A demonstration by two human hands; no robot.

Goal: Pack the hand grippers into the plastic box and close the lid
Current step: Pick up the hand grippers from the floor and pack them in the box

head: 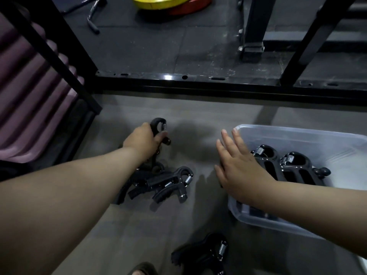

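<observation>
Black steel rack frame ran across the far side, glossy and square-edged. Plastic box sat at right — translucent, smooth, round-cornered, open-topped. Inside it lay two black hand grippers with coiled steel springs. Tangled heap of matte black grippers lay at centre, count unclear. Left hand curled round one held gripper at the heap's far end. Right hand flat, fingers spread, over the box's left rim — holding nothing. One lone gripper lay nearest.

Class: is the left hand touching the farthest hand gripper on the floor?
Touching. The head view shows the left hand curled round the hand gripper, thumb across its handle.
</observation>
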